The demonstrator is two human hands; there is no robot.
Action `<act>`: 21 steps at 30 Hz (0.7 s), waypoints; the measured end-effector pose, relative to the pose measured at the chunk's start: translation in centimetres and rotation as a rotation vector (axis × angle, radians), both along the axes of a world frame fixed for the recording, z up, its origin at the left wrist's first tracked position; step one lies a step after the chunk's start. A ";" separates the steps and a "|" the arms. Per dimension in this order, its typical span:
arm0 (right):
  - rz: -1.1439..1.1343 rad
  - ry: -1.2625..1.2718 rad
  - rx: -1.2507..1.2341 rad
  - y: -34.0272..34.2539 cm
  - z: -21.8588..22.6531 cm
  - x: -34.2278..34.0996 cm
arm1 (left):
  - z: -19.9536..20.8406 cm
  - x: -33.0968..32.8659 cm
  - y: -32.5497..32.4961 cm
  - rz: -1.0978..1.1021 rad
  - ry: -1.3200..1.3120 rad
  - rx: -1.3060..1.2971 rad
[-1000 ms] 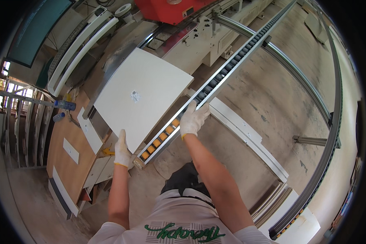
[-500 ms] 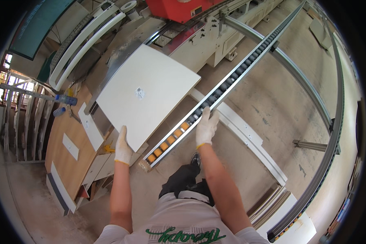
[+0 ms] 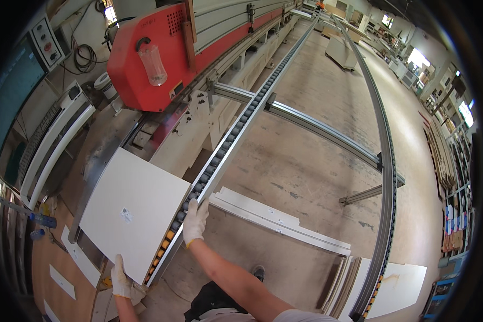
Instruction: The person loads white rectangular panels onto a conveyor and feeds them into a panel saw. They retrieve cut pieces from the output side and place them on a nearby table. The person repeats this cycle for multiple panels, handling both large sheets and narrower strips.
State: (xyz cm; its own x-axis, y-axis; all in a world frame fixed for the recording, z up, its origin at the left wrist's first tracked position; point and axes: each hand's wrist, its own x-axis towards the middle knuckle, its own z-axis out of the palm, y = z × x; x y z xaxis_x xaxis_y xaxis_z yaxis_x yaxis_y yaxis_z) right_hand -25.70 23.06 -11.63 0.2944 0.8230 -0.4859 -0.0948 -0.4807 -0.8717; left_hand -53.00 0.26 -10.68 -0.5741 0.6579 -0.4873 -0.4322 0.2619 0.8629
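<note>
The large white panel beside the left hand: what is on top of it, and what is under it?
On the large white panel is a small label; the left hand touches its near edge. What lies directly under is covered.

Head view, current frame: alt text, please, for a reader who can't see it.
A gloved left hand touches the near edge of a white panel; the gloved right hand is on the roller rail beside it. Beyond the panel, at upper left, stands a red machine.
</note>
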 end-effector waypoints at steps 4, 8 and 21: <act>0.020 -0.079 -0.018 0.0 -0.5 0.1 | 0.5 0.5 0.3 -0.049 -0.020 0.048; -0.225 0.115 0.113 0.8 -0.3 -3.2 | 2.1 1.4 0.3 -0.067 0.167 0.039; -0.025 0.121 0.126 0.3 -1.4 -0.8 | 1.5 0.0 -0.5 0.001 -0.107 0.010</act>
